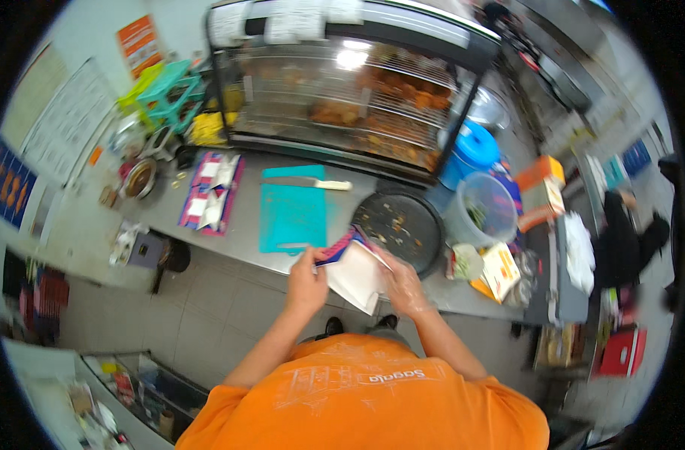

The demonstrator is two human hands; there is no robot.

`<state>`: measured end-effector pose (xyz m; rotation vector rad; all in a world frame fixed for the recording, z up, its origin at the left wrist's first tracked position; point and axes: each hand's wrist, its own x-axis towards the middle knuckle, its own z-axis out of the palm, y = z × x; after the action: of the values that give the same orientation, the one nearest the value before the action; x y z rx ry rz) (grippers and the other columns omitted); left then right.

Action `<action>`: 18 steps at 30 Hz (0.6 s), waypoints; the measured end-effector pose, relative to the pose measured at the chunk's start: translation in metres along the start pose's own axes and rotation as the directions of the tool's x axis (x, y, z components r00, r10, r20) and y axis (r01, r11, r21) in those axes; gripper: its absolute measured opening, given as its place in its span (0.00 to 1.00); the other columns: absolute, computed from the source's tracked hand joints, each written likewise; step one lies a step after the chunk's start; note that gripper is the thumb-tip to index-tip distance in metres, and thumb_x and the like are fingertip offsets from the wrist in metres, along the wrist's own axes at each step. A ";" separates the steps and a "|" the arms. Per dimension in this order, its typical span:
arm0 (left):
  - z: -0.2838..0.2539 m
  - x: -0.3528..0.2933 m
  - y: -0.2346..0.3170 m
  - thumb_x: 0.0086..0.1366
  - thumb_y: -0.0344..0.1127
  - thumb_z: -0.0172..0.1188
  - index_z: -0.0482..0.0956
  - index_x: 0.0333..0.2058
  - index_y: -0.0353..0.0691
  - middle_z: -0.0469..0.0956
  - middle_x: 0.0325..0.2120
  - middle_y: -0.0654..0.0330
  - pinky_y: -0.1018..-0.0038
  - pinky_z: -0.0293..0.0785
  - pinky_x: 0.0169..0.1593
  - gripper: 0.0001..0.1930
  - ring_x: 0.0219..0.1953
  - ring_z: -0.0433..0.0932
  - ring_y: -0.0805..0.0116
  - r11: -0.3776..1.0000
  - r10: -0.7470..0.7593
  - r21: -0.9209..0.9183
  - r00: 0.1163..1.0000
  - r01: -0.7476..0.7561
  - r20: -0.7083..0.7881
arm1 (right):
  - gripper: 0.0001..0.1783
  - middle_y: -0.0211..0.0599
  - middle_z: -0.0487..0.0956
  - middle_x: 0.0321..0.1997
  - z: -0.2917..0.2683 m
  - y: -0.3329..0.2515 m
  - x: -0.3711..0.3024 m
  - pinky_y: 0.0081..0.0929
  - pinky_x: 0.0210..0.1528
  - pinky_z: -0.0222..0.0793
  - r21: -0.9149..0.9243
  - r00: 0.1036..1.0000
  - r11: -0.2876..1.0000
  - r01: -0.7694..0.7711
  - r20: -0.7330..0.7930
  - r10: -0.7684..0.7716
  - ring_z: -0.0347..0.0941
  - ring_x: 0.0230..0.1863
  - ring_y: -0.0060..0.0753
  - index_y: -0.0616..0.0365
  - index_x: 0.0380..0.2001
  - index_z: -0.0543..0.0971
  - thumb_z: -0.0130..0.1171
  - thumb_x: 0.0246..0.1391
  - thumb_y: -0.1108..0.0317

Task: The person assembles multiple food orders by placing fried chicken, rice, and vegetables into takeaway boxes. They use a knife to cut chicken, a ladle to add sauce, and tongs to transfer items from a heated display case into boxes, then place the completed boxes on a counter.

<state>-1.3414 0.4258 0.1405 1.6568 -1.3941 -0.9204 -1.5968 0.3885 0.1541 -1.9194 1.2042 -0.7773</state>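
One word (pixel 396 376) on orange shirt (pixel 357 420), lower centre; orange characters (pixel 12 187) on blue sign (pixel 15 219), far left; illegible poster (pixel 140 46), upper left

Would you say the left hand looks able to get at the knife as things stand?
Probably not at once: the left hand is holding the carton. Otherwise the way seems free, with the knife lying uncovered, partly on the board.

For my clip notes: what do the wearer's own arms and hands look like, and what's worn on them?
Both forearms are bare below the short sleeves of an orange shirt with pale line print. The left hand shows no glove; the right hand seems to wear a clear, crinkled plastic one.
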 end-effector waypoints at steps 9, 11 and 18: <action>0.052 0.001 0.053 0.63 0.14 0.52 0.55 0.82 0.47 0.72 0.72 0.37 0.52 0.76 0.70 0.48 0.70 0.76 0.34 0.951 0.212 0.125 0.889 -0.284 0.406 | 0.50 0.61 0.70 0.79 -0.055 0.028 -0.045 0.54 0.79 0.66 -0.305 0.982 0.952 0.003 0.180 0.054 0.66 0.77 0.70 0.54 0.81 0.67 0.73 0.55 0.72; 0.070 0.003 0.054 0.62 0.13 0.48 0.56 0.82 0.47 0.70 0.74 0.37 0.52 0.72 0.73 0.48 0.73 0.72 0.34 0.934 0.224 0.157 0.869 -0.320 0.441 | 0.49 0.61 0.70 0.80 -0.064 0.044 -0.059 0.53 0.80 0.65 -0.330 0.986 0.942 -0.056 0.132 0.104 0.65 0.78 0.69 0.51 0.81 0.68 0.71 0.55 0.73; 0.145 0.006 0.083 0.56 0.12 0.40 0.62 0.78 0.43 0.72 0.72 0.39 0.57 0.62 0.79 0.48 0.77 0.70 0.41 0.982 0.173 -0.004 0.875 -0.191 0.453 | 0.55 0.58 0.66 0.83 -0.160 0.130 -0.104 0.50 0.84 0.59 -0.010 0.970 0.974 -0.226 -0.098 0.224 0.62 0.83 0.63 0.48 0.85 0.58 0.75 0.59 0.63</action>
<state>-1.5052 0.3957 0.1499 1.3553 -1.8557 -1.2242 -1.8250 0.4041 0.1230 -1.7402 1.4654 -0.7446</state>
